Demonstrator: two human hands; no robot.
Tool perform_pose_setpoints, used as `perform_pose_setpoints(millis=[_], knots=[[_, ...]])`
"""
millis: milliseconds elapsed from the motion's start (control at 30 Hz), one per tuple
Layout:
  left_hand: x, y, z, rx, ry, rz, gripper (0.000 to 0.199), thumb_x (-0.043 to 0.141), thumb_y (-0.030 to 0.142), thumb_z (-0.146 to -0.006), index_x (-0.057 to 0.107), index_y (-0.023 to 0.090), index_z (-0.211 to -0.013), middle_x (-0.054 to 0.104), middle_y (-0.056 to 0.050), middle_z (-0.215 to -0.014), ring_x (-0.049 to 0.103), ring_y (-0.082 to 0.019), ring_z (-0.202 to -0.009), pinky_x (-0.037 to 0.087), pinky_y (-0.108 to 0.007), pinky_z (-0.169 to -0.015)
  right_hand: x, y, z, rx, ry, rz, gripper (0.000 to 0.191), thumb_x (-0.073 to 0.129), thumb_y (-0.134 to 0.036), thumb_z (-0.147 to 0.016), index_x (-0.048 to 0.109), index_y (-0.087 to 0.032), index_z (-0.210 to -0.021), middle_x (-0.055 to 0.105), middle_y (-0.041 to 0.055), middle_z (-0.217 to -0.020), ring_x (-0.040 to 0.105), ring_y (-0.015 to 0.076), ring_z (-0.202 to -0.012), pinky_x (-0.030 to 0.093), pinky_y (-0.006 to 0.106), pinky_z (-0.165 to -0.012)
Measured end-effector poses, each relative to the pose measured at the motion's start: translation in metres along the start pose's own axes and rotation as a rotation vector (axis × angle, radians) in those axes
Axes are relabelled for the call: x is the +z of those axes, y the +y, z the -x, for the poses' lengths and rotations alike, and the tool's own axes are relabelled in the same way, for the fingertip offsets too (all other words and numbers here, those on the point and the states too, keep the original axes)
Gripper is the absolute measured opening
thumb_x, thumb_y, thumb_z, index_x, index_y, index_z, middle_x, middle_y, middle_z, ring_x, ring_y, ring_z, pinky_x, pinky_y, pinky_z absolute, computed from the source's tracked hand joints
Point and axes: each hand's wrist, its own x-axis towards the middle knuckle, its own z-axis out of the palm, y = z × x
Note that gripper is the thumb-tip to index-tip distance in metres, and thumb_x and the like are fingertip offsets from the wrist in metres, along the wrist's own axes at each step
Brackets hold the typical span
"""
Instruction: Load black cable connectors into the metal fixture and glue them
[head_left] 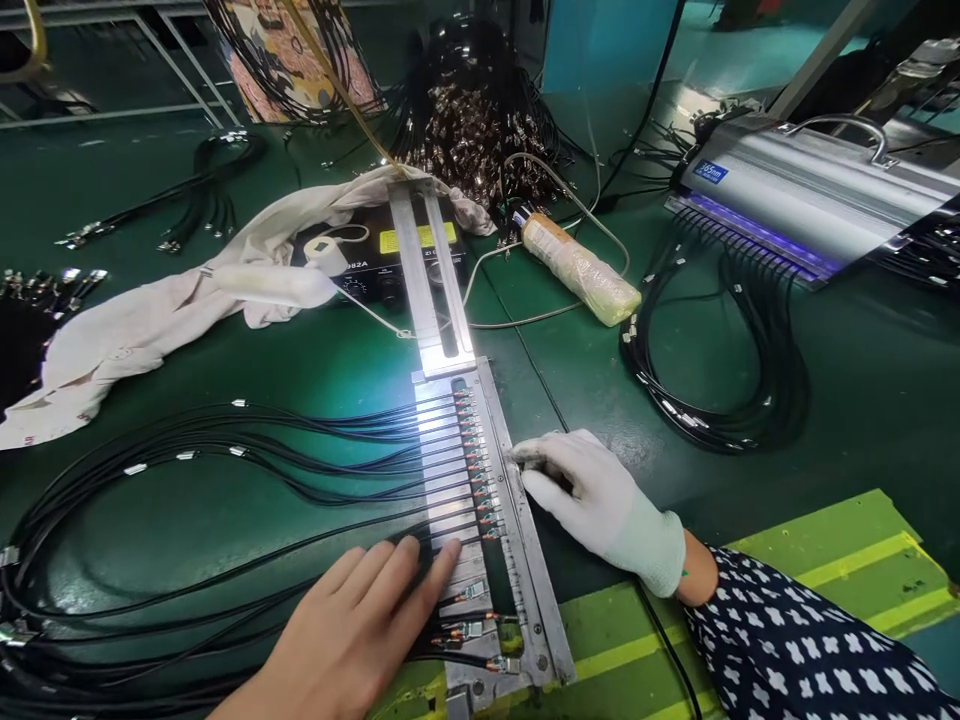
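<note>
A long metal fixture (551, 640) lies lengthwise before me, with a row of small connectors (480, 465) seated along it. Black cables (330, 468) run from these connectors to the left in a wide loop. My left hand (352, 620), bare, lies over the lower cables with its fingers stretched out, the index fingertip at the fixture. Several connectors (472, 630) near the bottom end sit out of line with the upper row. In a white glove, my right hand (592, 495) has thumb and fingertips pinched at the right edge of the fixture's rail (504, 440).
A silver lamp box (817, 190) glowing violet stands at right, cables (720, 420) looping from it. Behind the fixture are a metal arm (416, 280), a black control box (364, 270), a white cloth (142, 320) and a wrapped bottle (581, 265). Bundled cables (472, 110) pile up behind.
</note>
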Motion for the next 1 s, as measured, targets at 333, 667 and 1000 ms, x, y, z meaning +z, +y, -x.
perform_pose_setpoints(millis=[333,667,1000], knots=[[0.009,0.001,0.001,-0.035,0.034,0.019,0.047,0.026,0.015,-0.099,0.036,0.019,-0.145,0.055,-0.01,-0.107,0.049,-0.022,-0.097,0.037,-0.035,-0.086,0.001,0.001,-0.002,-0.014,-0.006,0.015,0.017,0.055,-0.02,-0.094,0.062,-0.025,-0.109,0.069,-0.0017,-0.094,0.06,0.0174,-0.085,0.038,0.034,-0.08],[0.01,0.02,-0.02,-0.051,0.012,0.09,0.048,0.03,0.001,-0.092,0.042,0.011,-0.138,0.057,-0.006,-0.094,0.046,-0.018,-0.078,0.032,-0.032,-0.071,0.002,0.004,-0.001,-0.032,0.006,-0.001,0.018,0.056,-0.02,-0.094,0.063,-0.025,-0.11,0.07,-0.0016,-0.101,0.062,0.0168,-0.091,0.038,0.035,-0.084],[0.015,0.021,-0.03,-0.07,0.085,0.113,0.037,0.034,0.009,-0.093,0.05,0.014,-0.126,0.057,-0.006,-0.086,0.046,-0.018,-0.071,0.033,-0.032,-0.061,0.003,0.002,-0.002,-0.034,0.017,0.025,0.017,0.055,-0.019,-0.094,0.064,-0.024,-0.108,0.07,-0.0017,-0.091,0.062,0.0161,-0.084,0.04,0.034,-0.081]])
